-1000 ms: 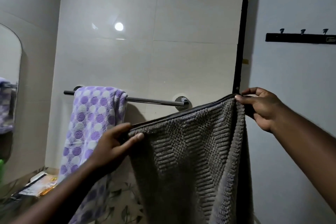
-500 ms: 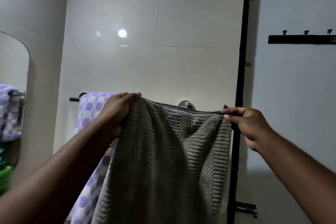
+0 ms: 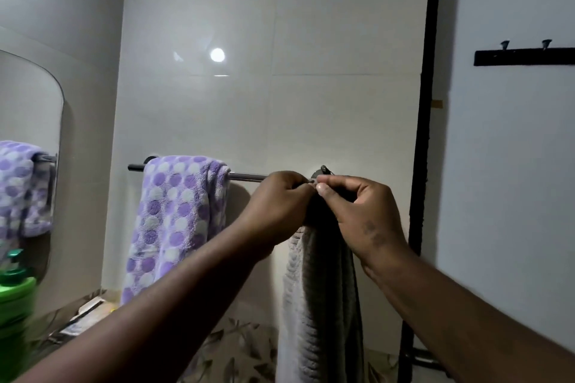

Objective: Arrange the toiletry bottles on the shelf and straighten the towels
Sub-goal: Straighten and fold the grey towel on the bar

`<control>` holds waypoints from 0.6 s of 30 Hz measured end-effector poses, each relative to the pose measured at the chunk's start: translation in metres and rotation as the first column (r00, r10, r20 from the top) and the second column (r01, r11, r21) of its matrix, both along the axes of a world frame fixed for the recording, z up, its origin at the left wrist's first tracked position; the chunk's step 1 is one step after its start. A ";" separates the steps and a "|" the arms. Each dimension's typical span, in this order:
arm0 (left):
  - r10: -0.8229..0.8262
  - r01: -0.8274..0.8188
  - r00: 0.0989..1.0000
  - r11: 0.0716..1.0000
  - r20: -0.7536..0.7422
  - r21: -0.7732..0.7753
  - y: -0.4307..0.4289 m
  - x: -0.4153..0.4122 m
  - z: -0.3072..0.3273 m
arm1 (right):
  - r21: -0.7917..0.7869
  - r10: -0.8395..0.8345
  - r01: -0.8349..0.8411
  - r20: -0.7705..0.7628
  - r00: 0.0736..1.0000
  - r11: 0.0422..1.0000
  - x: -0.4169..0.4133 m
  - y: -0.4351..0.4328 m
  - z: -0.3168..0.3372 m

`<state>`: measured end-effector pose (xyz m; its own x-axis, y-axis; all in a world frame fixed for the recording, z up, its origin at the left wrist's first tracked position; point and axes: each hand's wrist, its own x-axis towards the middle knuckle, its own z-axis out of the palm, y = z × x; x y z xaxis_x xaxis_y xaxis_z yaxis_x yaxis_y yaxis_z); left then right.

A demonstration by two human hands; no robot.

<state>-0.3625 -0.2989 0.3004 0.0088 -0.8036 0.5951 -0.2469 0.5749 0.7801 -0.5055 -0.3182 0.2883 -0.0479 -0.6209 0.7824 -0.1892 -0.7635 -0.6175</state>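
Observation:
A grey ribbed towel (image 3: 320,305) hangs folded in a narrow strip below my two hands, just in front of the right end of the metal towel rail (image 3: 247,177). My left hand (image 3: 275,208) and my right hand (image 3: 357,211) meet at the towel's top, and each pinches its upper edge with fingers curled. A purple and white dotted towel (image 3: 174,221) is draped over the left part of the rail. A green bottle (image 3: 15,286) stands at the far left, blurred.
A mirror (image 3: 31,121) on the left wall reflects the dotted towel. A black door frame (image 3: 424,134) runs down the right, with a black hook rack (image 3: 522,56) beyond it. Papers (image 3: 90,311) lie on a patterned counter below the rail.
My hands have come together from a wide spread, folding the grey towel from a broad sheet into a narrow hanging strip near the rail's right end.

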 end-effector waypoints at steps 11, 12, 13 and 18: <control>0.617 -0.239 0.602 0.745 0.507 -0.623 0.006 0.006 0.003 | 0.098 0.435 -0.471 0.256 0.863 0.877 -0.035 -0.011 0.003; 0.541 -0.218 0.565 0.826 0.624 -0.519 0.008 0.008 0.007 | 0.113 0.462 -0.501 0.255 0.849 0.858 -0.039 -0.012 0.004; 0.440 -0.208 0.540 0.896 0.718 -0.392 0.008 0.011 0.010 | 0.121 0.488 -0.531 0.264 0.832 0.839 -0.044 -0.014 0.004; 0.351 -0.250 0.428 0.931 0.833 -0.265 0.007 0.017 0.037 | 0.139 0.381 -0.455 0.365 0.849 0.880 -0.041 -0.026 -0.003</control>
